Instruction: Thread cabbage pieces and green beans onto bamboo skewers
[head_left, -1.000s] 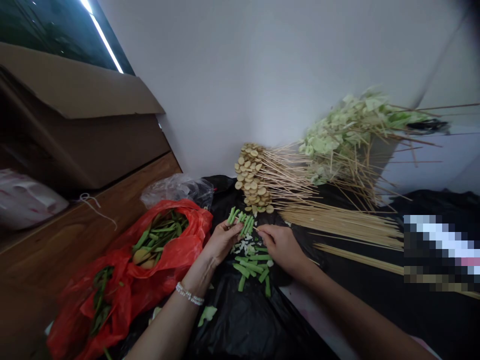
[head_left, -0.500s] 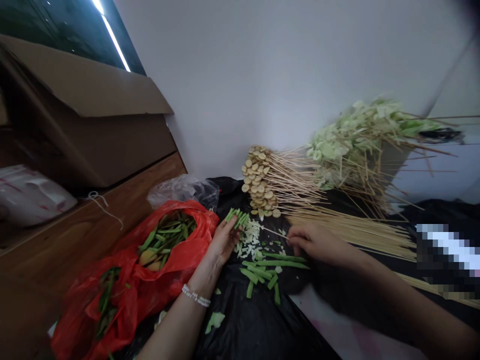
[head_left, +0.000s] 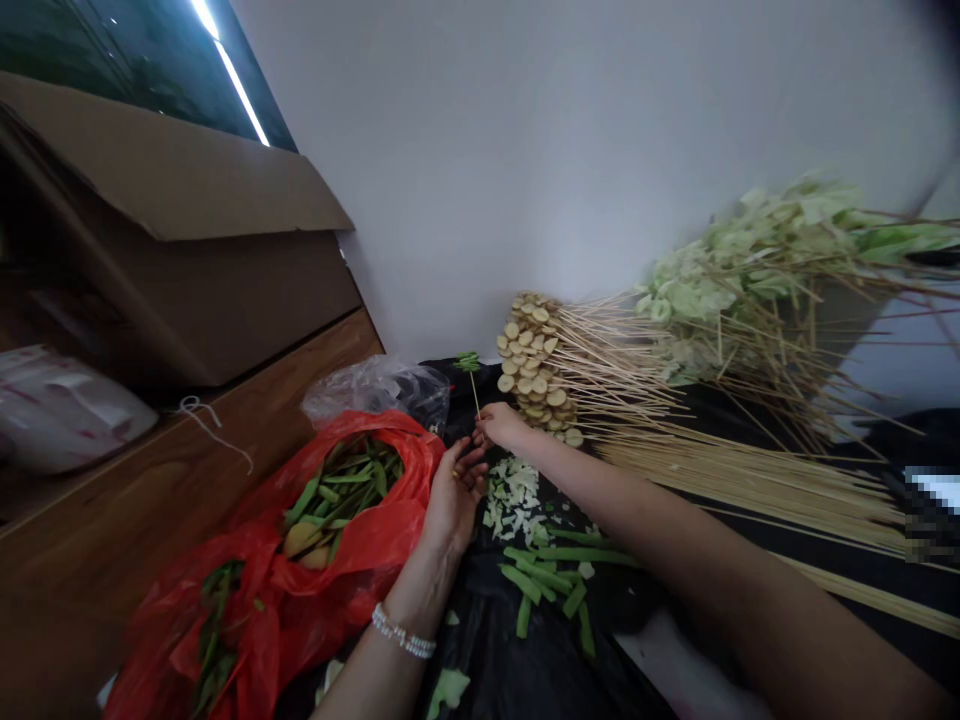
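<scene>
While the right hand (head_left: 501, 425) is pinching a bamboo skewer (head_left: 474, 392) tipped with green bean pieces (head_left: 468, 362) | the left hand (head_left: 454, 500) is hanging open and empty beside the red plastic bag (head_left: 401, 480) | loaded skewers (head_left: 600, 360) are lying stacked | cut green beans (head_left: 544, 578) and white shreds (head_left: 512, 500) are still lying loose on the black plastic sheet (head_left: 517, 665)

Red bag (head_left: 390, 530), green beans (head_left: 337, 490)

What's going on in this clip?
A person's right hand pinches a thin wooden skewer upright, with green pieces at its tip. The open left hand, wearing a beaded bracelet, is just below it, beside a red plastic bag. Cut green beans and chopped pale pieces lie on a black plastic sheet. Bundled skewers of round slices lie nearby.
</scene>
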